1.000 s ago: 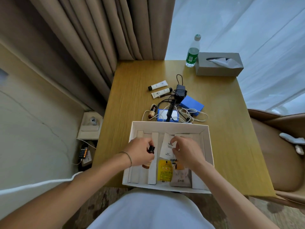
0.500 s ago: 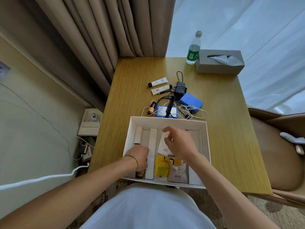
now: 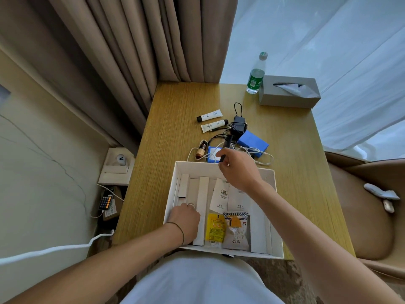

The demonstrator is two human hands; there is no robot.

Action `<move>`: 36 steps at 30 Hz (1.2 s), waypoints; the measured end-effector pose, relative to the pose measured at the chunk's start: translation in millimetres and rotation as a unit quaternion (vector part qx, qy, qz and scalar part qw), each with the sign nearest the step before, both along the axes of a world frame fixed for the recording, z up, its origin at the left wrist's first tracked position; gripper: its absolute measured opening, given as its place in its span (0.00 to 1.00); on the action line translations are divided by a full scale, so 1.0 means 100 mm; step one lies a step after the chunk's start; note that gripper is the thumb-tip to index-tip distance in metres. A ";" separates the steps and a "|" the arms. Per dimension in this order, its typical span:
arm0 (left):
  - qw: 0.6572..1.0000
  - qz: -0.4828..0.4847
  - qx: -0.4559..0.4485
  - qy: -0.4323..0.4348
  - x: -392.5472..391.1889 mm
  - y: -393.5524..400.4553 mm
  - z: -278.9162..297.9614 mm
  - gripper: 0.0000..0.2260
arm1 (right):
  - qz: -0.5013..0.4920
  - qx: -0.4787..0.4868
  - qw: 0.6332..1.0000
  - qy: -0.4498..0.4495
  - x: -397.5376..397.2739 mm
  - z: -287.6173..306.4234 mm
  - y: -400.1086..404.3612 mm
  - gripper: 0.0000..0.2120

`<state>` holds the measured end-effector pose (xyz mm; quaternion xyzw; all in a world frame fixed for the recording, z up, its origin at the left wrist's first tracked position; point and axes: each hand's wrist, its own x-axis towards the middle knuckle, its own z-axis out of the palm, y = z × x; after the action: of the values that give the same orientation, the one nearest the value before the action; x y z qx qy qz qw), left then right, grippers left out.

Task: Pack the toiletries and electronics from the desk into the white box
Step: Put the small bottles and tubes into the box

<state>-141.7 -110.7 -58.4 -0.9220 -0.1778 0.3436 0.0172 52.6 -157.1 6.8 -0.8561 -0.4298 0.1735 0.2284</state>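
The left hand (image 3: 185, 218) rests curled, apparently empty, in the white cardboard box (image 3: 276, 207), likely steadying it; at 12 o'clock the right hand (image 3: 237, 166) pinches a slim black stick (image 3: 225, 148).

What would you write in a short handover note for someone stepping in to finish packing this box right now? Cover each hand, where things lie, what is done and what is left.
Left hand: low in the white box's left compartment, over a small bottle put there; its grip is hidden.
Right hand: reaching past the box's far wall to the black stick among the cables; fingers at it, grip unclear.
Done: yellow sachet, snack pouch and white packets lie in the box.
Left on the desk: two white tubes, brown bottle, black charger, two blue boxes, white cables.
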 end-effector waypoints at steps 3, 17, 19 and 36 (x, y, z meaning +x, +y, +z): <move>0.999 0.024 -0.027 -0.023 -0.02 0.03 0.08 0.14 | -0.001 -0.027 1.000 0.008 0.12 0.02 0.22 0.17; 0.875 0.127 -0.111 -0.453 0.16 0.71 0.92 0.11 | 0.041 -0.165 0.985 0.019 0.35 -0.29 1.15 0.11; 0.871 0.147 -0.102 -0.457 0.23 0.93 0.97 0.09 | 0.041 -0.186 0.981 0.018 0.35 -0.35 1.26 0.10; 0.873 0.257 -0.107 -0.400 0.53 1.86 0.60 0.07 | 0.027 -0.280 0.959 0.016 0.27 -0.87 1.78 0.17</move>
<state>-88.5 75.7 1.5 -0.8985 -0.3626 -0.0449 -0.2433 79.7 20.6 -80.3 -0.8712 -0.3830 0.3067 -0.0183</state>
